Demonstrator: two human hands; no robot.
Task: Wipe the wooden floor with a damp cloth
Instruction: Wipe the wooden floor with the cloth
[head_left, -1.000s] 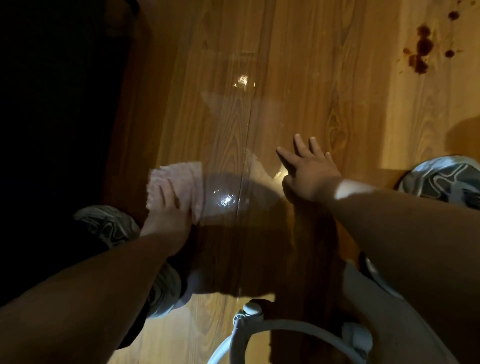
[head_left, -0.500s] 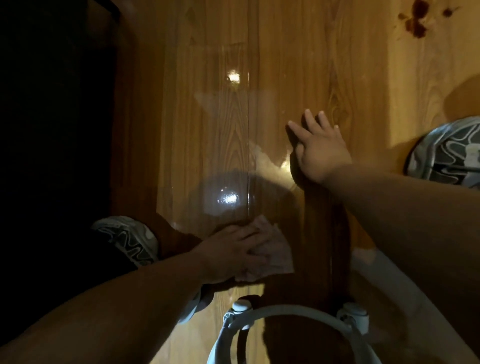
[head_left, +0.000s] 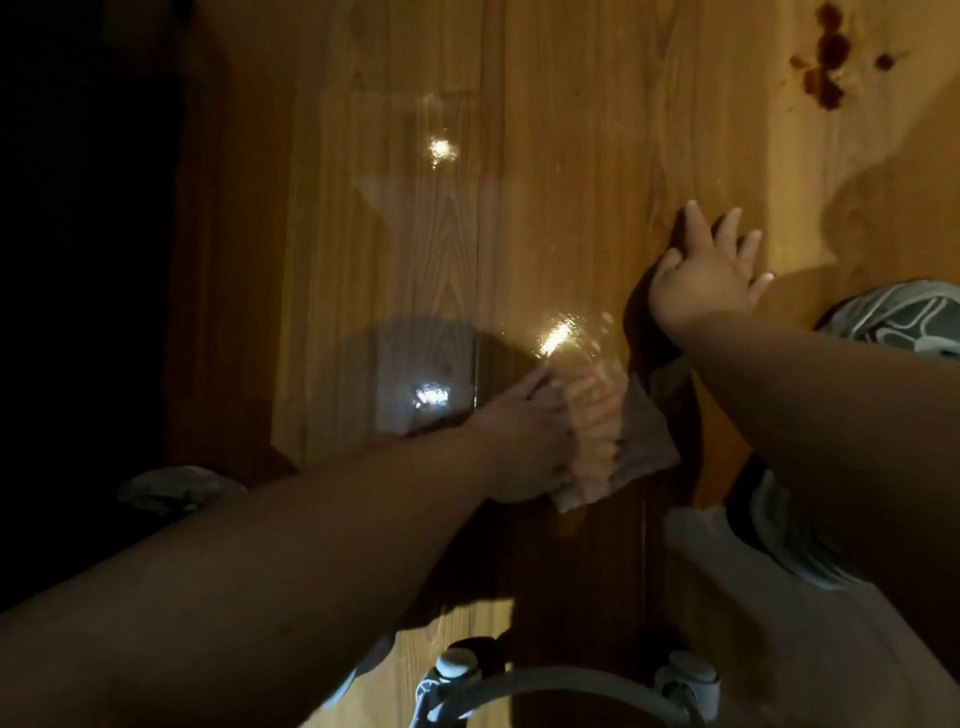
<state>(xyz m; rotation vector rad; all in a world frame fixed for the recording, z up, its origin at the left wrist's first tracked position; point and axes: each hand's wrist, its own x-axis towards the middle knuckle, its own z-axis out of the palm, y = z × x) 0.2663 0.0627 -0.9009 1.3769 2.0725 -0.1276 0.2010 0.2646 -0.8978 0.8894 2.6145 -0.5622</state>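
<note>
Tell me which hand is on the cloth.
The left hand: it presses the pale cloth onto the wooden floor. The right hand lies spread on bare boards, apart from the cloth.

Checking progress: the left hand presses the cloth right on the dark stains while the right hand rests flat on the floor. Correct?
No. The head view shows the left hand pressing the cloth on a shiny patch of floor, apart from the dark stains, which lie beyond the right hand. That hand does rest flat.
</note>
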